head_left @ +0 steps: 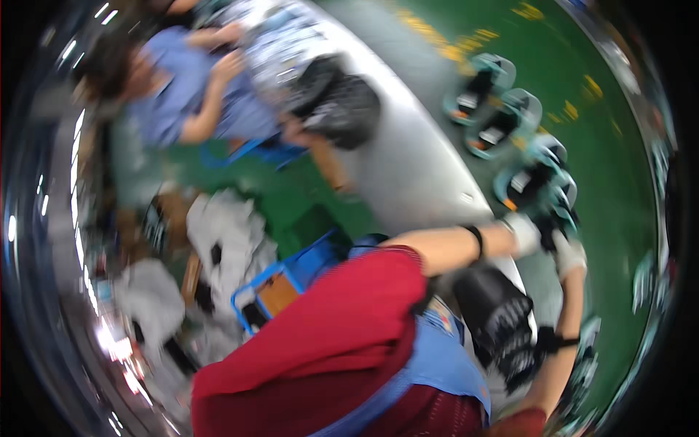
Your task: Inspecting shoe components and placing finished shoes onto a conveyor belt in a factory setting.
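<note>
Two-handed job, by the looks of it, way over at the right of the frame: left hand [523, 234] and right hand [571, 257] on opposite sides of a dark piece [547, 231], probably to keep it steady. Can't tell either grip clenched from released, too blurry. Right beside a line of teal-rimmed pieces [502, 124], spaced out maybe for easy reach. Black bundle [349, 109] on the desk [429, 160], upper middle, probably parked there to stay off the green floor [611, 262].
</note>
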`<state>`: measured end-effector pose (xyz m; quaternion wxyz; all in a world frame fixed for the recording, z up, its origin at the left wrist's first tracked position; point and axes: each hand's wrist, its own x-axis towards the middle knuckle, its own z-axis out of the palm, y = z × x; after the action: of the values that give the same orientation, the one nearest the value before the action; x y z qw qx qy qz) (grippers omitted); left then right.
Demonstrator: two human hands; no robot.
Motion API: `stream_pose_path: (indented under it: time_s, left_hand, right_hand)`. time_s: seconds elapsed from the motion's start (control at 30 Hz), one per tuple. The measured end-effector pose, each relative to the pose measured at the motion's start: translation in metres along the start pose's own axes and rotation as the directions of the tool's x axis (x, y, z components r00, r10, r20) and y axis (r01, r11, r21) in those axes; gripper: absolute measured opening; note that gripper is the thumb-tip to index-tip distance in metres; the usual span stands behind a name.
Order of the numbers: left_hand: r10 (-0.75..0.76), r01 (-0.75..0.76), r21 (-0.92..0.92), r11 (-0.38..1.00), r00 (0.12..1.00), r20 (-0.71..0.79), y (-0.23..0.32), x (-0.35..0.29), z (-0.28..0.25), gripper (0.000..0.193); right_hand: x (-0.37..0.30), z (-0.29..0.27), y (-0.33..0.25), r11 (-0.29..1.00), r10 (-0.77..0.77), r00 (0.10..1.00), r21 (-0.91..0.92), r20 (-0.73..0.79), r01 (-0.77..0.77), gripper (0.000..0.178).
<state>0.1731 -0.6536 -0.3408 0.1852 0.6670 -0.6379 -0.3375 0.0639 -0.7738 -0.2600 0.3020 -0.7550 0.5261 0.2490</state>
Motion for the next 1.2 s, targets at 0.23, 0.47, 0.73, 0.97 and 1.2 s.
stream_pose_path:
  time_s: [0.23, 0.47, 0.73, 0.97, 1.2]
  left_hand:
    - [-0.31, 0.304, -0.092, 0.948, 0.949, -0.056, 0.011, 0.023, 0.035, 0.023]
    - [-0.534, 0.507, -0.214, 0.835, 0.841, -0.092, 0.008, 0.026, 0.045, 0.024]
    - [-0.606, 0.574, -0.239, 0.783, 0.791, -0.084, 0.004, 0.023, 0.042, 0.026]
    - [0.025, -0.017, 0.052, 0.999, 0.989, -0.147, -0.048, -0.025, 0.043, 0.026]
    - [-0.322, 0.265, 0.363, 0.893, 0.941, 0.106, -0.065, -0.03, -0.049, 0.027]
  right_hand:
    - [0.046, 0.057, -0.057, 0.948, -0.159, 0.96, -0.307, -0.231, 0.083, 0.035]
    - [0.128, 0.064, 0.008, 0.951, -0.212, 0.968, -0.257, -0.135, 0.173, 0.037]
    - [0.194, 0.064, 0.028, 0.837, -0.412, 0.91, -0.414, -0.05, 0.357, 0.038]
    - [0.039, 0.03, -0.069, 0.95, -0.224, 0.954, -0.175, 0.201, 0.26, 0.043]
    - [-0.051, -0.048, 0.018, 0.999, 0.049, 0.969, 0.022, -0.244, -0.045, 0.044]
